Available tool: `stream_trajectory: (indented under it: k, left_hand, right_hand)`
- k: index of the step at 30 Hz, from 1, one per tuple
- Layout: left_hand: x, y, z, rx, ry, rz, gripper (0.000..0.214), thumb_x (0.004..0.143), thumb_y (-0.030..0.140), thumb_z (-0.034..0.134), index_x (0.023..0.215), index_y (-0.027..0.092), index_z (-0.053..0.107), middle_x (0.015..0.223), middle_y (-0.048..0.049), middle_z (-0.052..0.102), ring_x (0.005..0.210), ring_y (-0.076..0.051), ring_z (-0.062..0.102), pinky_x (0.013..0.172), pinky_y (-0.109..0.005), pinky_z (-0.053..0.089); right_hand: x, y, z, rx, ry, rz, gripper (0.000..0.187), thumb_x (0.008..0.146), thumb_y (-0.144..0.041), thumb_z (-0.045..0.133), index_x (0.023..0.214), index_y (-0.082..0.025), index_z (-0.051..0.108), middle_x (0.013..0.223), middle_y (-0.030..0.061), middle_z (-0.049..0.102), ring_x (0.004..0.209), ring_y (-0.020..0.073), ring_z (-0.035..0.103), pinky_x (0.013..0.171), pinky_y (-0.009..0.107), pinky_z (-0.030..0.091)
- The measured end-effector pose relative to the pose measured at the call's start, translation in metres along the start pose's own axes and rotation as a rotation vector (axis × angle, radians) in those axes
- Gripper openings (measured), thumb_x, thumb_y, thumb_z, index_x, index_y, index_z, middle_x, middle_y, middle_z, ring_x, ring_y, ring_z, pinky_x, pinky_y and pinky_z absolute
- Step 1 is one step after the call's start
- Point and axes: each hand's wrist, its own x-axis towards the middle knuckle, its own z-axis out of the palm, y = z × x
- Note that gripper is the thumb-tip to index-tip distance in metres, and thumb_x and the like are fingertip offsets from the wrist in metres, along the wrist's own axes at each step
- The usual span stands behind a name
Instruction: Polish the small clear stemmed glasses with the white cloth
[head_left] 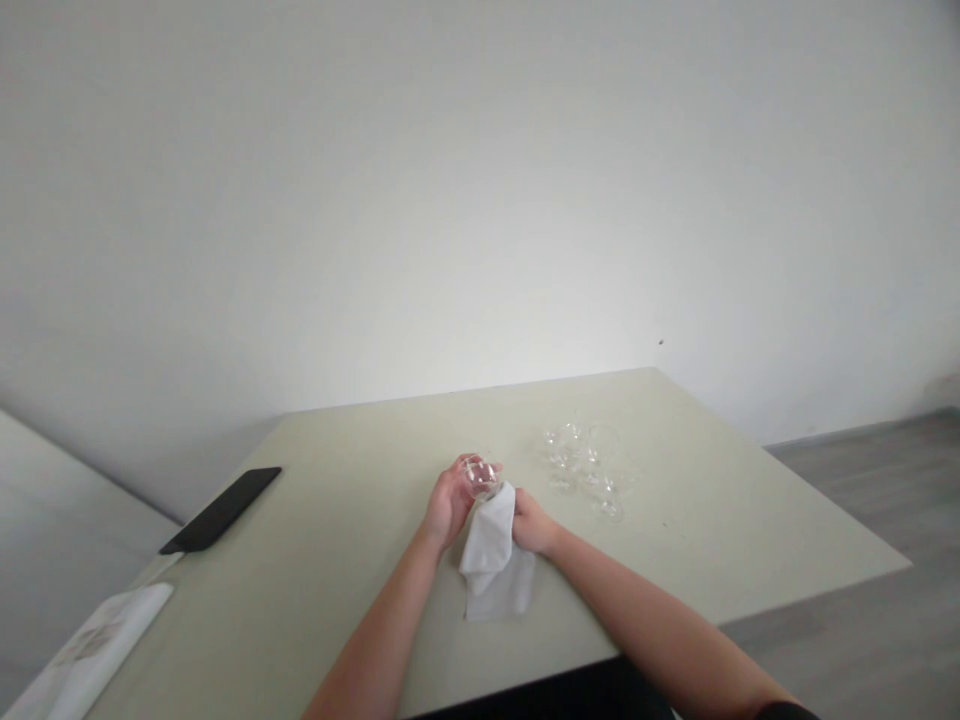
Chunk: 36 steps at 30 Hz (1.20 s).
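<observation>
My left hand [445, 502] is closed around a small clear glass [480, 478], held just above the table near its middle. Against the near side of the glass, my right hand [531, 522] grips a white cloth [491, 535], which hangs down toward the table's front. The cloth hides part of the right fingers. To the right, several clear glass pieces [581, 460] stand or lie close together on the table; their exact shapes are hard to make out.
The pale table [337, 560] meets a white wall [480, 200] at the back. On its left edge lie a flat black object [223, 510] and a white packet or sheet [112, 640]. Grey flooring [885, 480] shows at the right.
</observation>
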Motion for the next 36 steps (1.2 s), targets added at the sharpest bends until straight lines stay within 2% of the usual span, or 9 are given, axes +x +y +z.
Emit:
stream_trajectory:
  k: [2, 6, 12, 17, 22, 26, 28, 32, 36]
  left_hand:
    - [0.0, -0.001, 0.001, -0.012, 0.003, 0.016, 0.042, 0.079, 0.053, 0.062, 0.101, 0.018, 0.06, 0.098, -0.0081, 0.07, 0.086, -0.022, 0.066, 0.079, -0.036, 0.049]
    - [0.0, -0.004, 0.001, 0.051, 0.038, 0.106, 0.044, 0.071, 0.048, 0.075, 0.101, 0.019, 0.06, 0.093, -0.0036, 0.069, 0.081, -0.016, 0.064, 0.074, -0.027, 0.047]
    - [-0.002, -0.001, 0.002, 0.01, 0.001, -0.023, 0.04, 0.08, 0.051, 0.062, 0.104, 0.018, 0.06, 0.1, -0.0089, 0.07, 0.085, -0.022, 0.066, 0.077, -0.035, 0.05]
    - [0.0, -0.004, -0.002, 0.048, 0.024, 0.062, 0.045, 0.07, 0.048, 0.075, 0.101, 0.019, 0.061, 0.097, -0.0053, 0.07, 0.082, -0.017, 0.066, 0.075, -0.029, 0.049]
    - [-0.001, -0.003, 0.001, 0.017, -0.026, -0.052, 0.047, 0.079, 0.053, 0.064, 0.11, 0.018, 0.058, 0.1, -0.0095, 0.069, 0.087, -0.022, 0.066, 0.079, -0.035, 0.05]
    - [0.0, -0.005, 0.003, 0.092, -0.009, 0.06, 0.049, 0.07, 0.046, 0.077, 0.106, 0.019, 0.059, 0.094, -0.0053, 0.068, 0.082, -0.018, 0.065, 0.074, -0.028, 0.048]
    - [0.001, -0.005, 0.002, 0.135, -0.016, 0.052, 0.052, 0.067, 0.042, 0.081, 0.108, 0.019, 0.059, 0.095, -0.0052, 0.068, 0.081, -0.017, 0.065, 0.074, -0.027, 0.048]
    - [0.002, -0.006, -0.001, 0.12, -0.05, -0.012, 0.053, 0.073, 0.045, 0.076, 0.114, 0.019, 0.055, 0.102, -0.0087, 0.068, 0.086, -0.02, 0.067, 0.079, -0.033, 0.049]
    - [0.005, -0.011, -0.003, 0.203, -0.026, 0.065, 0.053, 0.065, 0.043, 0.083, 0.105, 0.017, 0.058, 0.095, -0.006, 0.068, 0.083, -0.017, 0.065, 0.076, -0.027, 0.047]
  right_hand:
    - [0.0, 0.0, 0.0, -0.013, -0.001, 0.001, 0.014, 0.077, -0.027, 0.061, 0.075, -0.016, 0.068, 0.069, -0.0015, 0.064, 0.064, 0.0127, 0.054, 0.067, 0.026, 0.048]
    - [0.0, -0.002, -0.001, -0.022, -0.011, -0.003, 0.016, 0.078, -0.03, 0.062, 0.075, -0.016, 0.07, 0.068, -0.0013, 0.065, 0.066, 0.0137, 0.055, 0.068, 0.027, 0.049]
    - [0.001, -0.002, -0.001, -0.037, -0.005, -0.019, 0.016, 0.079, -0.029, 0.062, 0.081, -0.016, 0.072, 0.071, -0.0009, 0.067, 0.066, 0.014, 0.057, 0.068, 0.027, 0.05]
    - [0.001, -0.003, 0.0, -0.025, -0.023, -0.03, 0.017, 0.08, -0.03, 0.062, 0.081, -0.017, 0.073, 0.072, -0.0014, 0.068, 0.067, 0.0144, 0.058, 0.071, 0.028, 0.05]
    - [0.001, 0.0, -0.001, -0.039, -0.01, -0.042, 0.017, 0.081, -0.028, 0.061, 0.081, -0.017, 0.073, 0.073, -0.0012, 0.068, 0.067, 0.0142, 0.058, 0.072, 0.028, 0.049]
    - [0.001, 0.003, -0.002, -0.051, -0.002, -0.056, 0.017, 0.082, -0.027, 0.06, 0.084, -0.018, 0.074, 0.076, -0.001, 0.07, 0.072, 0.0159, 0.06, 0.075, 0.03, 0.05]
    - [0.001, 0.004, -0.002, -0.052, -0.007, -0.053, 0.017, 0.082, -0.025, 0.059, 0.084, -0.018, 0.074, 0.077, -0.001, 0.07, 0.071, 0.0158, 0.06, 0.075, 0.03, 0.05]
    - [0.002, 0.005, -0.002, -0.064, 0.024, -0.044, 0.017, 0.081, -0.022, 0.058, 0.084, -0.017, 0.074, 0.079, -0.0004, 0.071, 0.07, 0.0153, 0.06, 0.074, 0.028, 0.05]
    - [0.003, 0.005, -0.003, -0.107, 0.047, -0.05, 0.019, 0.081, -0.021, 0.057, 0.086, -0.017, 0.074, 0.085, 0.0005, 0.073, 0.077, 0.0172, 0.063, 0.08, 0.03, 0.05]
